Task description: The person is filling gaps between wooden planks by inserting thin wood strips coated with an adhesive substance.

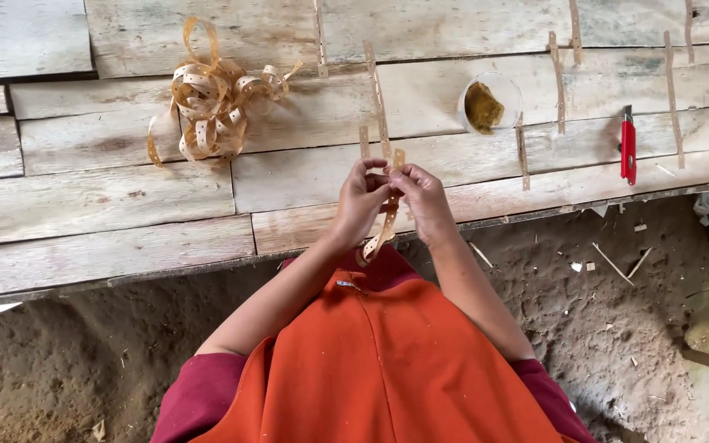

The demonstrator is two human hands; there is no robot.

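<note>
Your left hand (360,201) and right hand (423,199) both pinch one perforated tan strip (385,231), taut for working; coiled strips (207,102) lie at 10 o'clock on the tabletop (84,205).

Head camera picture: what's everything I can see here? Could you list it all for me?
held strip: one, tan, punched with holes, pinched between both hands and hanging down toward the apron
strip tangle: one pile, tan, curled, upper left of the bench
flat strips: several, tan, laid across the planks from centre to right
cup: one, clear, brownish stuff inside, right of centre
knife: one, red utility type, far right of the bench
bench: pale weathered planks, upper half
ground: sandy earth with small scraps, below the bench
apron: orange, over dark red sleeves
left hand: gripping the strip
right hand: gripping the strip
</note>
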